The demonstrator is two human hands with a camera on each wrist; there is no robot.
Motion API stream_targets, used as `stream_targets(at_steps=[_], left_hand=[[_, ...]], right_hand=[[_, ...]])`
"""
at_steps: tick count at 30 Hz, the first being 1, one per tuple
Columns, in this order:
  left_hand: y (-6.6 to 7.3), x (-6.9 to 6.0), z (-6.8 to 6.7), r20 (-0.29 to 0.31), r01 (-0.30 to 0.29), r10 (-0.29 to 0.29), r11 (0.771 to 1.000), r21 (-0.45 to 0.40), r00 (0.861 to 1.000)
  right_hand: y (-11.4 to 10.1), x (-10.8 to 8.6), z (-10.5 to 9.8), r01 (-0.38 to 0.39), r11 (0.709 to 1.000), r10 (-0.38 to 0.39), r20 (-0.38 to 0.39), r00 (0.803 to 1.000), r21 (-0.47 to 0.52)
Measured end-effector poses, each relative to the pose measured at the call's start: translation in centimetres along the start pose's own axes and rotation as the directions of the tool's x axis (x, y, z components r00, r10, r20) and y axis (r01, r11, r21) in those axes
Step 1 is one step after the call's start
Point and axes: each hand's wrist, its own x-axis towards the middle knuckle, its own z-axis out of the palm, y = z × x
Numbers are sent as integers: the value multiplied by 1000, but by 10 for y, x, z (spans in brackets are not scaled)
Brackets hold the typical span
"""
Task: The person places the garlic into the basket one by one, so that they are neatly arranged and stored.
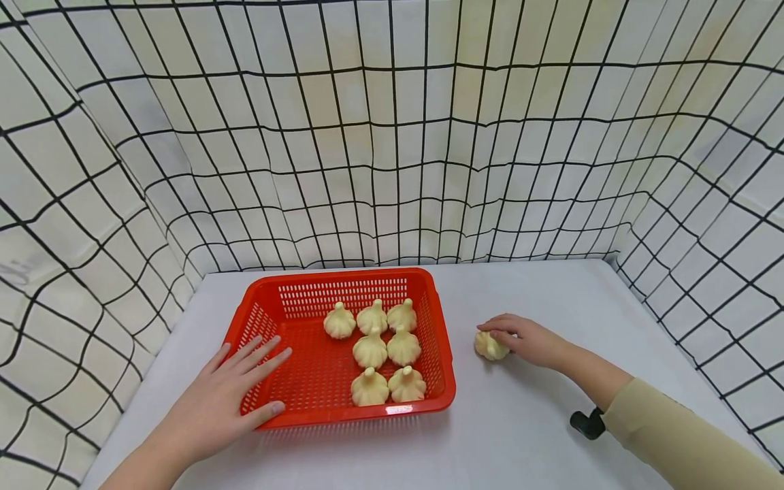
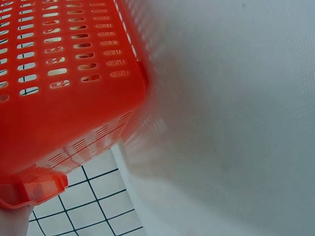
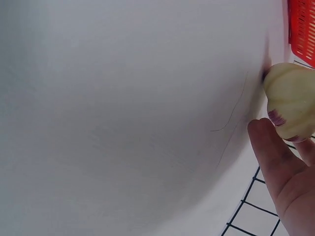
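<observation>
A red plastic basket (image 1: 306, 416) on the white table has several pale garlic bulbs in it, mostly toward its right side, such as one garlic bulb (image 1: 369, 388) near the front. My left hand (image 1: 223, 401) is spread over the basket's left edge, fingers straight; the left wrist view shows mainly the basket's outer wall (image 2: 74, 98). To the right of the basket, my right hand (image 1: 533, 340) holds a single garlic bulb (image 1: 490, 347) at the table between thumb and fingers. Purple marks show on that bulb (image 3: 293, 98) in the right wrist view.
White walls covered by black netting (image 1: 398, 163) close off the back and both sides of the table (image 1: 508, 435). A small black object (image 1: 588, 424) shows by the right sleeve (image 1: 667, 429).
</observation>
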Motion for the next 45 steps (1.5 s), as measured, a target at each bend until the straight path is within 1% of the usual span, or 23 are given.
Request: stream_targets(at_steps=[7, 12, 15, 19, 25, 28, 31, 37, 41, 45], left_hand=[[0, 0, 0, -3, 0, 0, 1000, -2, 1000], [1, 0, -1, 2, 1, -1, 1000, 1, 1000], [1, 0, -1, 5, 4, -4, 1000, -3, 1000], [1, 0, -1, 8, 6, -6, 1000, -7, 1000], [1, 1, -1, 11, 6, -6, 1000, -3, 1000], [1, 1, 0, 12, 7, -7, 1000, -4, 1000], [1, 1, 0, 13, 8, -8, 1000, -5, 1000], [0, 0, 0, 15, 9, -9, 1000, 0, 1000], [0, 0, -1, 16, 14, -14, 1000, -5, 1000], [1, 0, -1, 20, 21, -21, 1000, -12, 1000]], right_hand=[[5, -2, 0, -94, 988, 93, 13, 996, 123], [5, -4, 0, -110, 983, 110, 12, 994, 143], [4, -6, -1, -110, 985, 110, 12, 994, 132], [5, -8, -2, -100, 991, 101, -2, 995, 86], [8, -10, -3, -77, 995, 79, -28, 997, 57], [9, -12, -2, -58, 997, 60, -58, 996, 44], [8, -15, -1, -24, 1000, 26, -107, 994, 13], [0, -18, 3, 14, 995, -34, -211, 977, -96], [-6, -19, 7, 6, 983, -56, -265, 962, -184], [-10, -19, 11, 0, 965, -84, -311, 947, -263]])
